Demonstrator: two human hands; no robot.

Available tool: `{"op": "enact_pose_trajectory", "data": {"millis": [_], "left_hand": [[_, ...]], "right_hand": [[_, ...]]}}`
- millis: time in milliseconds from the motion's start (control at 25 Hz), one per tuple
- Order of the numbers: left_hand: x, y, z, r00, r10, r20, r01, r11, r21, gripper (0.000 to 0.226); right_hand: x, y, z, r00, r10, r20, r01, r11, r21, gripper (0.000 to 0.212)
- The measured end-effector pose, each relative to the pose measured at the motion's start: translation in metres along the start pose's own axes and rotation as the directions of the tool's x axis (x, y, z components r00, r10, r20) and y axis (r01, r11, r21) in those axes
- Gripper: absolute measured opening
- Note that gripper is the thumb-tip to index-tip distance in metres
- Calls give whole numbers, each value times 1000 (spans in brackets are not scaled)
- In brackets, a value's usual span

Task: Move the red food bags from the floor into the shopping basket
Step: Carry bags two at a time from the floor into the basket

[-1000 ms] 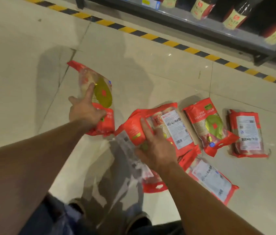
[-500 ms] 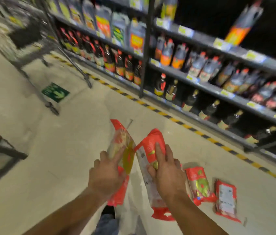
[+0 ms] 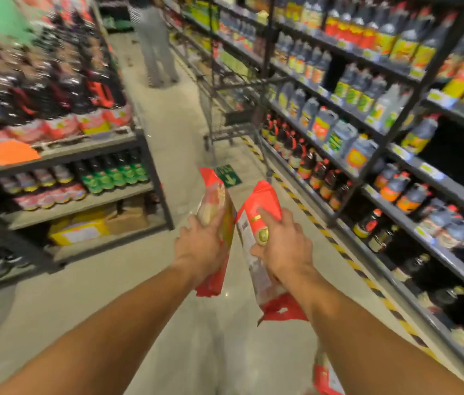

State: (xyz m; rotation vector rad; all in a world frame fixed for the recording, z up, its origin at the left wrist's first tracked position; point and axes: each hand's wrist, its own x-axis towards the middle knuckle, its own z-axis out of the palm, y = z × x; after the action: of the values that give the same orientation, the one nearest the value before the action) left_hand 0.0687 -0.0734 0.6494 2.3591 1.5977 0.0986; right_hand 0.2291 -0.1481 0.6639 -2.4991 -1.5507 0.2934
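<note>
My left hand grips one red food bag, held upright in front of me at about waist height. My right hand holds a second red food bag, its white back label facing left and its red bottom edge hanging below my wrist. The two bags are side by side, almost touching. A further red bag lies on the floor under my right forearm, mostly hidden. A dark wire shopping cart stands up the aisle beside the right shelves.
Shelves of bottles line the right side behind a yellow-black floor stripe. A lower shelf unit with bottles and packets stands at left. A person stands far down the aisle. A green arrow sign is on the floor.
Both hands have lifted their bags off the floor and up in front of me. My view has swung up from the floor to the aisle, and the other bags have dropped out of sight.
</note>
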Motion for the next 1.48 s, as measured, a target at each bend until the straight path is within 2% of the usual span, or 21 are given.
{"op": "enact_pose_trajectory", "data": {"millis": [120, 280, 440, 560, 760, 880, 1040, 1120, 1320, 1480], "left_hand": [[-21, -67, -33, 989, -123, -84, 124, 992, 12, 81], [-64, -176, -82, 949, -249, -195, 261, 965, 36, 80], [-122, -302, -122, 911, -337, -239, 365, 927, 87, 77], [-171, -399, -149, 867, -413, -280, 442, 896, 48, 80], [-244, -542, -175, 757, -582, -296, 588, 805, -79, 80], [-265, -618, -188, 699, -643, -311, 631, 761, -155, 85], [-273, -718, -180, 606, -737, -299, 706, 672, -225, 87], [-266, -768, -181, 558, -783, -275, 740, 619, -262, 85], [-249, -889, -207, 483, -853, -197, 819, 520, -242, 81], [-225, -988, -220, 473, -865, -165, 835, 500, -229, 80]], "right_hand": [[-4, -86, 6, 980, -198, -18, 197, 979, -44, 83], [-19, -212, 35, 908, -418, -35, 417, 908, -32, 70], [-55, -350, 71, 847, -532, -10, 531, 847, -8, 65], [-97, -454, 99, 785, -619, 2, 619, 785, 10, 64], [-160, -609, 143, 685, -727, 51, 725, 687, 58, 63], [-181, -693, 168, 594, -802, 60, 799, 597, 70, 58], [-185, -789, 215, 523, -842, 133, 840, 535, 87, 59], [-175, -844, 245, 514, -842, 163, 843, 531, 88, 61], [-159, -976, 311, 434, -865, 253, 866, 478, 149, 57], [-137, -1071, 357, 410, -859, 306, 857, 478, 193, 59]]}}
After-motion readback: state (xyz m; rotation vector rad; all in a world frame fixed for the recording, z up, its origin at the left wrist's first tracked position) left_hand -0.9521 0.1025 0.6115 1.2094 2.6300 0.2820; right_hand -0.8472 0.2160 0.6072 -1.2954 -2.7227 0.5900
